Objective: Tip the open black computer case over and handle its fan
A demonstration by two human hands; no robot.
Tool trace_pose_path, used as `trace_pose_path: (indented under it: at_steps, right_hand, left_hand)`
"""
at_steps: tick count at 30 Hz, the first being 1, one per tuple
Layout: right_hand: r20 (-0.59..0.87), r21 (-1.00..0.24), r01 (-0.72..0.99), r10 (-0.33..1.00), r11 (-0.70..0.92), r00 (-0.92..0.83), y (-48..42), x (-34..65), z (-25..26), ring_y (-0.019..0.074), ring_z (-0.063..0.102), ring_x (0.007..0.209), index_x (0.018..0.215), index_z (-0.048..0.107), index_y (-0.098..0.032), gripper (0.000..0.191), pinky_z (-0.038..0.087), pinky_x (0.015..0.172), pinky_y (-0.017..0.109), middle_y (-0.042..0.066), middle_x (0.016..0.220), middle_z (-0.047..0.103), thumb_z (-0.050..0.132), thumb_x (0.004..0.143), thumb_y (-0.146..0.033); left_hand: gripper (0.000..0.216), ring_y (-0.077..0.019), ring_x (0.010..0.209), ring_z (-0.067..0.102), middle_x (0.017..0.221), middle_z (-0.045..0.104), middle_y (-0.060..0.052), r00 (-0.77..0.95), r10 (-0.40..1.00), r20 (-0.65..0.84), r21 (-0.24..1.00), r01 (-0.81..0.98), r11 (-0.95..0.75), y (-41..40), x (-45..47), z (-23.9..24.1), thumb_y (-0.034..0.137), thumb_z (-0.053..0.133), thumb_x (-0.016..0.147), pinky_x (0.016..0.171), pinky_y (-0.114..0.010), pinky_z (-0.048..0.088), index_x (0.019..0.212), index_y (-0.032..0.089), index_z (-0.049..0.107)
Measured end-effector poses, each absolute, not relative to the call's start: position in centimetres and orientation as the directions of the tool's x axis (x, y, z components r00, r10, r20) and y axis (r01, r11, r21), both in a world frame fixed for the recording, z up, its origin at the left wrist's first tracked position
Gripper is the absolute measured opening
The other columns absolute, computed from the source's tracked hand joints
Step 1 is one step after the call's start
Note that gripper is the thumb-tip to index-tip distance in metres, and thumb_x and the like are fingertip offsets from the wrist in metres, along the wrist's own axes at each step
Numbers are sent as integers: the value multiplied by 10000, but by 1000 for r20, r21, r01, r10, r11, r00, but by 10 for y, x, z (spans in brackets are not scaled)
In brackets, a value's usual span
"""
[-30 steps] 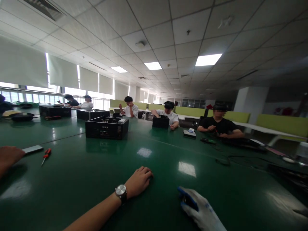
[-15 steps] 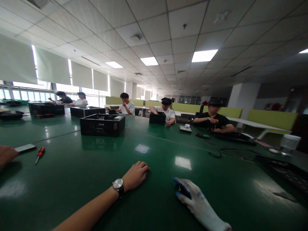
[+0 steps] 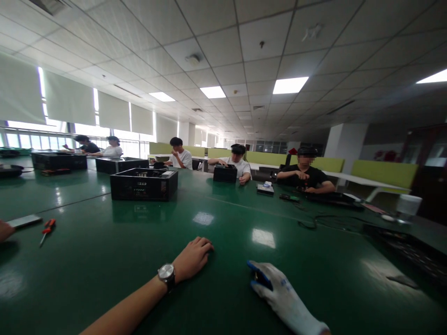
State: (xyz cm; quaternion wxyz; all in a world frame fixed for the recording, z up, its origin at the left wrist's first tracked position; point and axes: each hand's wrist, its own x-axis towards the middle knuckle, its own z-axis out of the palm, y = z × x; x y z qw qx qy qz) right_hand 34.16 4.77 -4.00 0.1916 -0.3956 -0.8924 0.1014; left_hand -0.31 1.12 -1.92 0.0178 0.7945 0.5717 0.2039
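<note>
My bare left hand rests palm down on the green table, fingers loosely bent, a watch at the wrist; its underside is hidden, so I cannot tell whether anything lies beneath it. Well apart from it, my gloved right hand is curled narrow, thumb and forefinger slightly parted about a small gold-toned glint; I cannot tell whether that is something I hold.

Over the past second my view has swung to the right: the red screwdriver and silver slab have slid left in it, a co-worker's hand by the slab is cut deeper by the edge, and a jar shows whole beyond a black panel. Both my hands keep their poses, so I judge the work paused rather than advanced. An open black case stands ahead to the left, well apart from both.
</note>
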Motion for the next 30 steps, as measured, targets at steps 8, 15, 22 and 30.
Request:
trace_pose_path:
  at_steps: [8,15,22,30]
  right_hand:
    - [312,-507,711,873,487,-375,57,344,-27,343,568,1282,1300,648,-351,452,496,1068,467,35,1349,659,610,865,-466]
    - [176,-743,629,973,230,-147,62,347,-15,372,537,1325,1414,533,-174,667,482,1073,495,158,1459,556,454,859,-537]
    - [129,-854,498,988,151,-79,65,358,-16,385,548,1311,1454,491,-173,761,497,1047,508,163,1459,556,451,830,-607]
    - [263,-896,360,964,259,-40,65,357,-6,346,664,1146,1307,650,-193,715,513,993,465,132,1191,729,453,829,-686]
  left_hand:
    - [302,-215,1201,562,1323,599,-41,271,889,369,217,905,-365,10,-3,-24,207,477,988,1033,-395,504,1249,264,618]
    - [373,-298,1447,318,1448,454,-118,183,784,593,101,949,-298,20,11,26,259,458,1011,1207,-508,323,1374,200,519]
    - [377,-260,1312,507,1327,587,-121,167,805,570,7,978,-207,78,45,123,398,366,1071,1121,-489,407,1265,171,595]
    - [529,-207,719,652,792,665,-66,198,941,274,-83,980,-182,-9,67,141,434,222,1085,703,-354,489,1023,166,674]
